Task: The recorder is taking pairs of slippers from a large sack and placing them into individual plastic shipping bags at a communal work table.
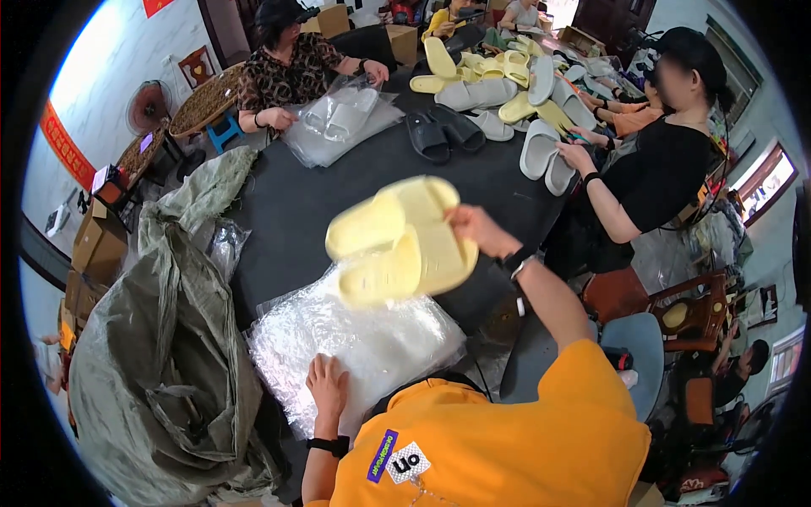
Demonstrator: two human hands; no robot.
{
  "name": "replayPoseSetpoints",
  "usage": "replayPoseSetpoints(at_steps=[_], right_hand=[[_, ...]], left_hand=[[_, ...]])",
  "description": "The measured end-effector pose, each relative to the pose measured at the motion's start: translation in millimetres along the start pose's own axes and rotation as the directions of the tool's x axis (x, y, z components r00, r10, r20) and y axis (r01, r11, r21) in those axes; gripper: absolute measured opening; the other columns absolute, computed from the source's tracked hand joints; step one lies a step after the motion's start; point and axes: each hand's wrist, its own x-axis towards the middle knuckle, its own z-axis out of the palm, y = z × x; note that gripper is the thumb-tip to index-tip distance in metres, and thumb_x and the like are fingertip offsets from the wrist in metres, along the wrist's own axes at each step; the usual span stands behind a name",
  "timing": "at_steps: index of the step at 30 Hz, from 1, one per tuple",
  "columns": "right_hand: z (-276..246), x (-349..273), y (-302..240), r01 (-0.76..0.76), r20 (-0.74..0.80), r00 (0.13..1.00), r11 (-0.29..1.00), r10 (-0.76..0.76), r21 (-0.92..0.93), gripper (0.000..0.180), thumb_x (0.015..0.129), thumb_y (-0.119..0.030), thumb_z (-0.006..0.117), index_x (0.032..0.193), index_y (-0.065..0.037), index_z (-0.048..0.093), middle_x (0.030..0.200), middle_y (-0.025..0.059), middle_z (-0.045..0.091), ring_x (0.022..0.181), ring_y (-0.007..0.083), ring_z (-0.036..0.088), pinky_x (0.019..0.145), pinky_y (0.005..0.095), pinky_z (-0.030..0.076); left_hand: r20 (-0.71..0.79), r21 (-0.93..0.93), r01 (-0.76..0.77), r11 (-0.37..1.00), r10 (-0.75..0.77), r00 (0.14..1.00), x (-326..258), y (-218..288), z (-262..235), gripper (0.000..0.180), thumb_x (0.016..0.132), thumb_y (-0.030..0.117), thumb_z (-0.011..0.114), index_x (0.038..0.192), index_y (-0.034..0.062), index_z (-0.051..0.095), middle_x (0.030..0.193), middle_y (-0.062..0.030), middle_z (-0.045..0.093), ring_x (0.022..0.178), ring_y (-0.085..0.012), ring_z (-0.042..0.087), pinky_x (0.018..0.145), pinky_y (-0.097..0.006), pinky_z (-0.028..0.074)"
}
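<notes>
A pair of pale yellow slide slippers (pixel 404 245) hangs tilted over the near part of the dark table. My right hand (pixel 481 230) grips them by their right-hand ends, thumb and fingers closed on the edges. Below the slippers lies a stack of clear plastic bags (pixel 372 342), shiny and slightly crumpled. Fingers stretched out, my left hand (pixel 328 387) rests on the near left part of that stack. The slippers' front straps show, and their outline is a little blurred.
A grey-green woven sack (pixel 165 363) bulges along the table's left side. Black slippers (pixel 443 133) lie mid-table before a heap of grey and yellow slippers (pixel 507 80). Across the table, one person handles bagged slippers (pixel 342 114); at right another holds grey slippers (pixel 545 159). Chairs (pixel 634 351) stand at right.
</notes>
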Motion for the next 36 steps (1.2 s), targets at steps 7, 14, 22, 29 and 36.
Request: replayPoseSetpoints(at_steps=[7,14,22,29,36], right_hand=[[-57,53,-22,0.008,-0.616,0.778,0.983,-0.123,-0.185,0.080,0.079,-0.009,0.058,0.140,-0.011,0.007,0.143,0.0146,0.014,0.130,0.0268,0.020,0.102,0.0361,0.025],[77,3,37,-0.054,-0.381,0.923,0.963,-0.052,-0.263,0.034,0.081,-0.010,0.057,0.114,-0.005,0.049,0.110,0.0099,0.051,0.096,0.0162,0.049,0.081,0.0276,0.041],[198,-93,22,0.758,0.414,0.649,0.583,-0.638,-0.292,0.018,0.072,-0.010,0.066,0.086,-0.007,0.054,0.073,0.0064,0.055,0.062,0.0212,0.055,0.055,0.0303,0.044],[210,-108,17,0.862,0.704,0.434,0.487,-0.562,-0.142,0.015,0.073,-0.011,0.061,0.086,-0.009,0.055,0.078,0.0040,0.055,0.067,0.0213,0.055,0.059,0.0328,0.042],[184,-42,73,0.618,0.589,0.774,0.074,-0.230,-0.783,0.040,0.076,-0.026,0.057,0.116,-0.021,0.054,0.135,0.0064,0.035,0.132,0.0271,0.018,0.100,0.0630,0.008]], left_hand=[[-0.001,-0.055,0.043,0.998,-0.043,0.999,-9,0,3,0.044,0.073,0.020,0.063,0.113,0.0096,0.051,0.129,-0.0192,0.038,0.119,-0.0357,0.034,0.096,-0.046,0.027],[-0.065,-0.007,0.014,1.000,-0.015,0.998,0,-3,11,0.045,0.073,0.022,0.063,0.115,0.0127,0.049,0.128,-0.0164,0.039,0.118,-0.0334,0.035,0.095,-0.043,0.030],[0.018,-0.019,0.164,0.986,-0.164,0.986,10,15,-3,0.054,0.070,0.021,0.064,0.120,0.0152,0.045,0.125,-0.0131,0.039,0.118,-0.0313,0.034,0.094,-0.044,0.029],[0.016,0.031,0.188,0.982,-0.189,0.982,4,17,4,0.051,0.072,0.023,0.063,0.119,0.0176,0.046,0.127,-0.0129,0.037,0.120,-0.0306,0.033,0.095,-0.045,0.028],[-0.064,0.020,0.147,0.989,-0.145,0.987,-1,17,7,0.046,0.075,0.023,0.060,0.118,0.0174,0.045,0.128,-0.0125,0.037,0.119,-0.0310,0.033,0.095,-0.045,0.028]])
